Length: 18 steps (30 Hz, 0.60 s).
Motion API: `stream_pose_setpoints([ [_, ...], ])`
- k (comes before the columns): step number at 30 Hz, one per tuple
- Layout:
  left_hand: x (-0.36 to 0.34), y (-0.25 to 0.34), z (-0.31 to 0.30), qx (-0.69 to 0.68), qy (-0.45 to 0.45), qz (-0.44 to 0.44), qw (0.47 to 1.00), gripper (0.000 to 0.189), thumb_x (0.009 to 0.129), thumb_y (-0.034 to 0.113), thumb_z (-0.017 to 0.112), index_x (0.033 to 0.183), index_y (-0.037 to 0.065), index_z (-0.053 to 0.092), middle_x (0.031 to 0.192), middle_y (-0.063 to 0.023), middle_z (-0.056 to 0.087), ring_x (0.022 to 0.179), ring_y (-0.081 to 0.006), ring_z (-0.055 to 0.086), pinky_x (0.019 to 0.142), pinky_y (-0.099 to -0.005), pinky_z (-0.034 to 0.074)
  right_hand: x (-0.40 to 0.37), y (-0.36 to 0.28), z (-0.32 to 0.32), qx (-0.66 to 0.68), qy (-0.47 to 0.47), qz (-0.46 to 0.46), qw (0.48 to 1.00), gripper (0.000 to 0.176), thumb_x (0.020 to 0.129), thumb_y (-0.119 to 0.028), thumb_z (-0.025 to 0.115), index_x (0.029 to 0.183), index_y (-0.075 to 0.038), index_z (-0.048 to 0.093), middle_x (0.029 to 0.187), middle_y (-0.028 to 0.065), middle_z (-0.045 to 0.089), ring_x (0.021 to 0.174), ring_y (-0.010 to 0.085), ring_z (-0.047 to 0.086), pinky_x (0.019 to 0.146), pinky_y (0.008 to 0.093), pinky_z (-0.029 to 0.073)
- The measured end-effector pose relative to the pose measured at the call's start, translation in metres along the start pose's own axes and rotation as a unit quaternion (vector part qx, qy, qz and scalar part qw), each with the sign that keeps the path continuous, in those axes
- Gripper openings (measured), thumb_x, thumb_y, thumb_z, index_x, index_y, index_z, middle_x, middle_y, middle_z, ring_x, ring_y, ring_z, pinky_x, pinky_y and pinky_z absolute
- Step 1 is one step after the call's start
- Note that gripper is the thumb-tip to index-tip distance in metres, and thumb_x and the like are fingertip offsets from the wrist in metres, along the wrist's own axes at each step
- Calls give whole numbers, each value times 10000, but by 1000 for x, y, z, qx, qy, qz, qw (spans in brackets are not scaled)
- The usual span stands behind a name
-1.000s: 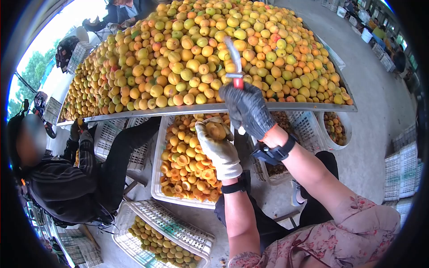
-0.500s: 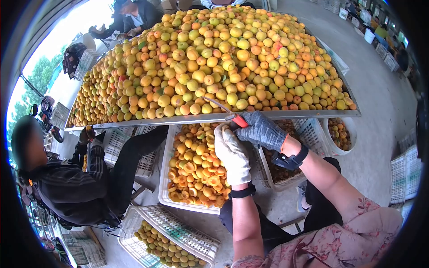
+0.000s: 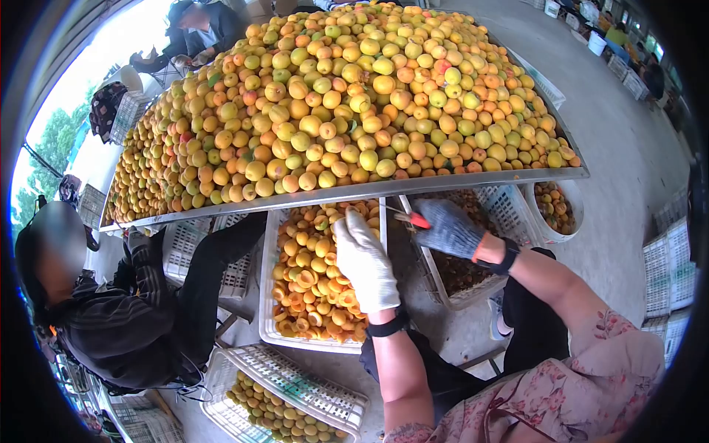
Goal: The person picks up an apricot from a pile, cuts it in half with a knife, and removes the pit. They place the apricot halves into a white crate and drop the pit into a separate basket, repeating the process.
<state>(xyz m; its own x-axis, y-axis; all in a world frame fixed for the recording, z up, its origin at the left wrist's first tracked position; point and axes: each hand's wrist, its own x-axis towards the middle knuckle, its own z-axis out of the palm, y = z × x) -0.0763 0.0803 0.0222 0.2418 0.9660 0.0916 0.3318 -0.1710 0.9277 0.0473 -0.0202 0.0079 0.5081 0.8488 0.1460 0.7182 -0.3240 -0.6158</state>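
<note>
A fruit-sorting workshop, shown by the metal-edged table heaped with orange-yellow fruit [image 3: 354, 111] and white slatted plastic crates [image 3: 668, 273] stacked at right.

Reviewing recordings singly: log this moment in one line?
left hand: over cut fruit | right hand: holding knife | whole fruit: heaped on table

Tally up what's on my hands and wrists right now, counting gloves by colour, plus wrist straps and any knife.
White glove: 1
Grey glove: 1
Black wrist straps: 2
Red-handled knife: 1
Total: 5
</note>
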Motion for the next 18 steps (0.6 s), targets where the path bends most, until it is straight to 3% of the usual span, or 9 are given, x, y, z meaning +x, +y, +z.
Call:
stream_pose_setpoints([
  [1, 5, 9, -13, 19, -18, -39, 999, 474, 965, 383, 467, 1126, -56, 545, 887, -249, 621, 833, -394, 616, 744, -439, 485, -10, 11, -9, -66, -65, 27, 995, 317, 704, -186, 710, 958, -33, 600, 907, 175, 629, 855, 369, 607, 733, 451, 476],
  [2, 14, -10, -10, 118, 16, 11, 993, 562, 947, 402, 492, 1256, -65, 450, 1066, -284, 570, 971, -416, 582, 818, -458, 481, -18, 32, -13, -107, -37, 11, 994, 329, 706, -201, 715, 967, -40, 597, 898, 173, 626, 853, 371, 606, 730, 456, 475],
  [3, 15, -8, -11, 150, 35, -1, 988, 602, 942, 401, 499, 1304, -69, 397, 1300, -300, 454, 1181, -421, 477, 981, -429, 406, -18, 34, -21, -147, -7, -5, 989, 340, 708, -215, 721, 976, -48, 595, 888, 171, 623, 852, 374, 606, 728, 462, 474],
  [5, 21, -20, -2, 117, 53, 3, 992, 650, 935, 366, 522, 1368, -75, 319, 1383, -306, 346, 1267, -417, 389, 1049, -432, 348, -3, 35, -35, -138, -24, 27, 990, 309, 728, -226, 713, 954, -52, 594, 858, 162, 613, 817, 362, 608, 708, 449, 475],
  [7, 18, -12, 0, 93, 76, 44, 992, 643, 930, 345, 535, 1371, -70, 319, 1386, -296, 350, 1275, -407, 385, 1050, -430, 347, 25, 24, -30, -128, 102, -74, 984, 221, 780, -257, 652, 843, -58, 579, 791, 176, 608, 763, 360, 608, 682, 463, 473],
  [9, 17, -8, -1, 71, 102, 84, 989, 636, 926, 325, 548, 1375, -65, 320, 1389, -286, 354, 1283, -397, 381, 1052, -427, 345, 61, -2, -33, -160, 61, -97, 980, 234, 805, -275, 645, 854, -58, 572, 766, 172, 612, 756, 352, 618, 663, 457, 474],
  [12, 14, -6, -7, 20, 67, 10, 998, 595, 913, 282, 574, 1373, -23, 352, 1387, -247, 377, 1256, -380, 421, 1043, -417, 358, 121, -35, -31, -83, 83, -99, 988, 260, 816, -302, 633, 872, -56, 569, 754, 170, 616, 750, 359, 623, 648, 466, 472],
  [15, 12, -10, -8, -8, 33, 34, 999, 585, 908, 249, 584, 1354, -44, 346, 1341, -268, 395, 1245, -400, 405, 1037, -450, 352, 185, -45, -10, -73, 140, -131, 979, 315, 797, -337, 647, 915, -54, 577, 772, 182, 621, 772, 361, 628, 668, 480, 474],
  [18, 11, -9, -4, -55, 24, 13, 998, 532, 917, 219, 568, 1334, -52, 378, 1315, -256, 426, 1217, -377, 443, 1029, -416, 360, 218, -42, 19, -108, 90, -92, 986, 323, 804, -339, 633, 978, -71, 589, 841, 189, 640, 803, 370, 625, 697, 480, 482],
])
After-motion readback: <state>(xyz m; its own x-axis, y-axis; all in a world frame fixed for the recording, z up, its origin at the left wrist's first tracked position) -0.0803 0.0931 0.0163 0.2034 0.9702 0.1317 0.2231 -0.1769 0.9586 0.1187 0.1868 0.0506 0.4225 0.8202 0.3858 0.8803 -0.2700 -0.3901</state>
